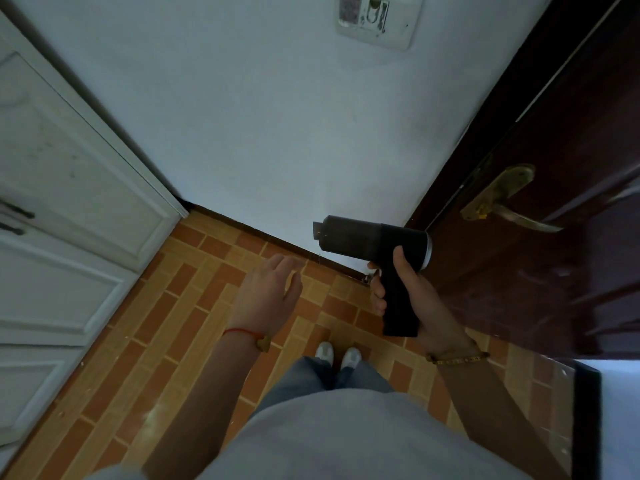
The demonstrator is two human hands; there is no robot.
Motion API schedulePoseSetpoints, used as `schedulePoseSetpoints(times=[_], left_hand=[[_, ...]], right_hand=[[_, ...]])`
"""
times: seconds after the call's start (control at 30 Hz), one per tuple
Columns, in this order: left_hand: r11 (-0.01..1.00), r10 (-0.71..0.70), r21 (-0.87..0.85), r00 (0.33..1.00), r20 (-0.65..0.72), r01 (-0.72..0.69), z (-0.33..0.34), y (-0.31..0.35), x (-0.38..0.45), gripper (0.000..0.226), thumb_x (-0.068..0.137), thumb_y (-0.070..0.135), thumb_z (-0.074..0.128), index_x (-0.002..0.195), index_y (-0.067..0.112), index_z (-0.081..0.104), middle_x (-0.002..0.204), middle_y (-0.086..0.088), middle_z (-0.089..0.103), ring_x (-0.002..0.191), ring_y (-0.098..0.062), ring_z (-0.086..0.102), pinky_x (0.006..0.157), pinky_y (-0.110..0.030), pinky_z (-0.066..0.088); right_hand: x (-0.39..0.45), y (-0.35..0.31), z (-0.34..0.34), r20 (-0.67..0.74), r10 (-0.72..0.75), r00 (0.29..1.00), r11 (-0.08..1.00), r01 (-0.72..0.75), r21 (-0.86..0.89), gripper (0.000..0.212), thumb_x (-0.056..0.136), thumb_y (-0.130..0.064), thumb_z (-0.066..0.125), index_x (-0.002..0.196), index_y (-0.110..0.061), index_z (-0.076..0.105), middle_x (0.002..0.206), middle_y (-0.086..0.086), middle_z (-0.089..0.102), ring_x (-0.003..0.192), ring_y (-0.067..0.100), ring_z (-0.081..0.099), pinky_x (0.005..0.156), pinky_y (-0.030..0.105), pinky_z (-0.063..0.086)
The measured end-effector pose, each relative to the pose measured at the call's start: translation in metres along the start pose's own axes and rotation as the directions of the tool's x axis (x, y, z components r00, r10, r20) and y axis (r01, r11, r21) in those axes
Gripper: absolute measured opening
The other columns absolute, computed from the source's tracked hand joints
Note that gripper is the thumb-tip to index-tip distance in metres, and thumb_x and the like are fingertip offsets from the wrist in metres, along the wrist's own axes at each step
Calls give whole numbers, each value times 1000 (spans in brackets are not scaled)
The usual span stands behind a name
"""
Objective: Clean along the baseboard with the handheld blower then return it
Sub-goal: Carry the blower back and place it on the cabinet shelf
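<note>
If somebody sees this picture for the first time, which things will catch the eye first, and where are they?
First the black handheld blower, held by its grip in the right hand, nozzle pointing left just above the dark baseboard. Then the open left hand over the orange brick-pattern floor, and the dark red door at right.

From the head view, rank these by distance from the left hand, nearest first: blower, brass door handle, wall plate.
From the left hand:
1. Blower, just right, gripped by the right hand.
2. Brass door handle, farther right on the dark door.
3. Wall plate, high on the wall.
</note>
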State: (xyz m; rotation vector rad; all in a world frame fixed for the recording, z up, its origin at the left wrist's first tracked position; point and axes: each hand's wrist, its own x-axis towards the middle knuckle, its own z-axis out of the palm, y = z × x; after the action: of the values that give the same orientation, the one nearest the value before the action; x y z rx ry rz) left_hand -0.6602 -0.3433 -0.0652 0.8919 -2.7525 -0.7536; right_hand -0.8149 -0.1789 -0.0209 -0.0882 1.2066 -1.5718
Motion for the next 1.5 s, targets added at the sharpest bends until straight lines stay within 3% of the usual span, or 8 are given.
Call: schedulePoseSetpoints(times=[0.27,0.43,0.63,0.77,1.03,1.23,1.5], left_hand=[[999,-46,-6,999,-21,46,-11,-4,-20,26,101,25,46,123,22,61,122,4,61,105,-16,60,83,-28,48],[999,-54,5,996,-75,54,-21,-9,-34,24,100,23,48,120,20,62,117,1,63,95,-20,63,77,-31,48],[991,-126,11,979,-161,130,-30,-11,-62,25,99,21,50,120,18,63,113,-2,65,100,-22,62,87,-42,52],[975,-209,23,946,-247,221,-27,-5,-91,22,98,20,52,117,19,64,110,0,66,100,-21,63,84,-37,52],[875,-473,-79,809,-350,477,-2,32,-183,21,99,24,50,116,22,62,115,1,64,104,-22,61,79,-35,52],[756,-627,-155,635,-451,636,5,48,-258,20,96,17,55,114,18,65,111,-3,66,99,-26,63,78,-37,53],[588,-745,-249,396,-537,769,-2,30,-349,21,95,14,58,113,16,67,108,-2,68,95,-26,65,77,-35,52]], right_hand=[[-9,7,8,-12,15,1000,1000,-15,12,49,83,-50,53,109,-9,55,73,5,54,52,12,50,49,21,45],[-6,15,10,20,33,999,997,-35,67,45,85,-46,54,111,-8,59,75,3,57,54,11,53,51,20,48],[-7,20,12,83,51,995,998,-48,-40,40,90,-45,53,104,-10,66,78,4,58,59,13,55,54,23,50],[-12,21,13,150,88,985,990,-70,-119,40,92,-45,51,103,-9,65,77,4,58,58,13,54,54,23,49],[-34,35,11,364,237,901,952,-140,-273,47,91,-46,50,114,-6,55,77,5,52,60,15,49,58,25,46],[-43,64,31,471,389,791,887,-185,-422,43,94,-46,51,113,-8,56,82,5,55,63,17,52,60,27,45],[-56,119,105,536,524,663,809,-190,-556,52,92,-43,54,125,-2,54,82,7,57,63,17,54,58,27,49]])
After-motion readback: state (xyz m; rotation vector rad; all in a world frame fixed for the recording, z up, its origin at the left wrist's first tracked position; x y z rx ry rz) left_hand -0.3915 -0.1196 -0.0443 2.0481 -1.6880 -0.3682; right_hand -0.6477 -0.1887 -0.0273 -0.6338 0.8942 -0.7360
